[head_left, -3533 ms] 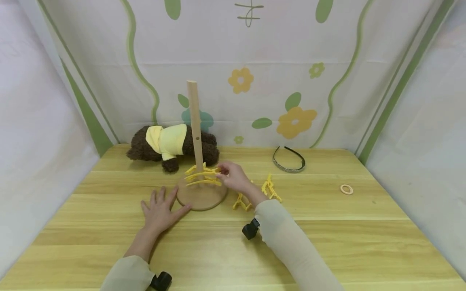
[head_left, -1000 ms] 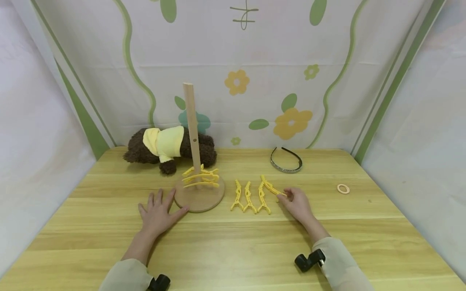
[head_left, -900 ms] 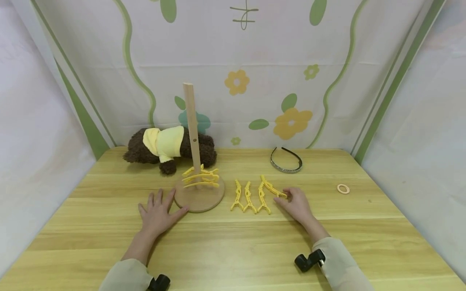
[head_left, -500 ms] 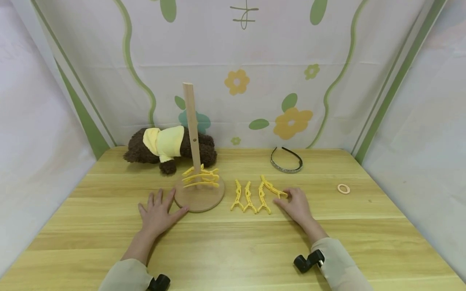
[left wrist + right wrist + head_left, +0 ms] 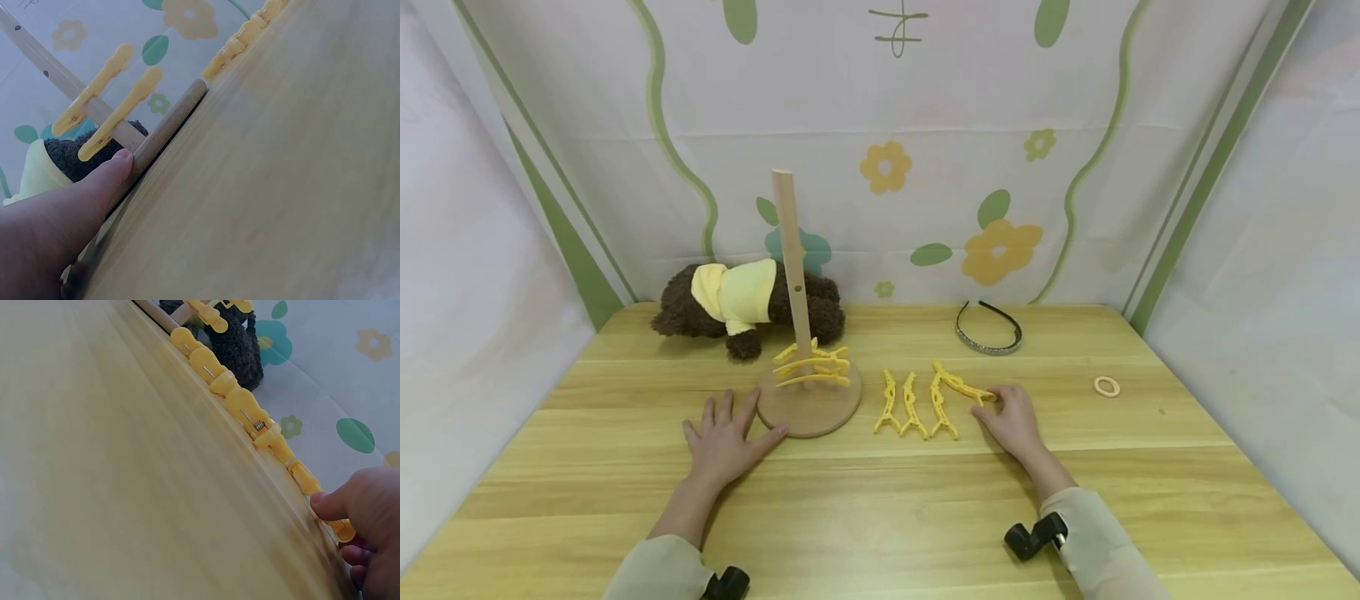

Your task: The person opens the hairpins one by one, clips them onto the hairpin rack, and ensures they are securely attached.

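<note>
The left hand [image 5: 722, 448] lies, fingers spread, on the table [image 5: 865, 517], its thumb touching the round wooden base [image 5: 808, 414]. The right hand [image 5: 1013, 423] has a narrow grip, thumb and fingers pinching the slanted yellow clip [image 5: 961, 385], rightmost on the table.

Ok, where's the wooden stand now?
In the head view, the wooden stand is left of centre, its round base touched by the left hand, the plush toy behind it and loose yellow clips to its right.
</note>
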### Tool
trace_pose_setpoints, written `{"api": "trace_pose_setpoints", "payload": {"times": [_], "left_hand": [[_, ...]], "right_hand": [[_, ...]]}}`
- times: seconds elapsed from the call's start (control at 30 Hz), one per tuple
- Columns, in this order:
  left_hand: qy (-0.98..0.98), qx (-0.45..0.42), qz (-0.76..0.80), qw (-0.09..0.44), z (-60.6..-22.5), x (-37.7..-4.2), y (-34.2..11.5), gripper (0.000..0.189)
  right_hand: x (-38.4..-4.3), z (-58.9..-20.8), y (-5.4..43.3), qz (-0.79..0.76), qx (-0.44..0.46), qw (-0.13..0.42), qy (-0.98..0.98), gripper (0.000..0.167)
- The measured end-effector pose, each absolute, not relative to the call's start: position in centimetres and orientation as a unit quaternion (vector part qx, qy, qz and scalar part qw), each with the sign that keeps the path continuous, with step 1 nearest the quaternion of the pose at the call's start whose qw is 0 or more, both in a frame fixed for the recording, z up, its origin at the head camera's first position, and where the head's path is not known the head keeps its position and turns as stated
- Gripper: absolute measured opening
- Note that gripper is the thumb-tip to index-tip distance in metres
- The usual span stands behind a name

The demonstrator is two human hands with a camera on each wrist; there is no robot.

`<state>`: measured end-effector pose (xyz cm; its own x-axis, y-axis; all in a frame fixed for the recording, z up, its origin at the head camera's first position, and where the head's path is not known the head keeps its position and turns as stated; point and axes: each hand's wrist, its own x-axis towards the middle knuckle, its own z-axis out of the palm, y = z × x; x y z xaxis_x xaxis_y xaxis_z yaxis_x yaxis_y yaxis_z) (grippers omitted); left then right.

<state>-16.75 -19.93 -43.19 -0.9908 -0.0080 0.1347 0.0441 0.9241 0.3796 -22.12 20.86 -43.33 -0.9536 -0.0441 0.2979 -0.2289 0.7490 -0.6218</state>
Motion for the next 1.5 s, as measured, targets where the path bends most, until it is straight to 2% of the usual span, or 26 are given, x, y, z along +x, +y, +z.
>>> {"api": "trace_pose_setpoints", "payload": {"times": [0.33, 0.5, 0.93, 1.23, 1.5], "left_hand": [[-0.977, -0.013, -0.198, 0.076, -43.5, -16.6, -20.0, 0.085], [-0.977, -0.014, -0.198, 0.076, -43.6, -16.7, -20.0, 0.085], [-0.977, -0.012, -0.199, 0.072, -43.5, -16.8, -20.0, 0.085], [-0.977, -0.014, -0.196, 0.078, -43.5, -16.8, -20.1, 0.085], [-0.977, -0.012, -0.197, 0.077, -43.5, -16.7, -20.1, 0.085]], "right_hand": [[-22.1, -42.0, 21.5, 0.418, 0.024, 0.072, -0.905, 0.040], [-22.3, -41.0, 22.2, 0.438, 0.035, 0.059, -0.896, 0.040], [-23.3, -38.6, 21.8, 0.400, 0.127, 0.066, -0.905, 0.037], [-24.1, -36.7, 19.3, 0.403, 0.163, 0.055, -0.899, 0.038], [-24.8, -35.5, 16.2, 0.393, 0.231, 0.075, -0.887, 0.031]]}}
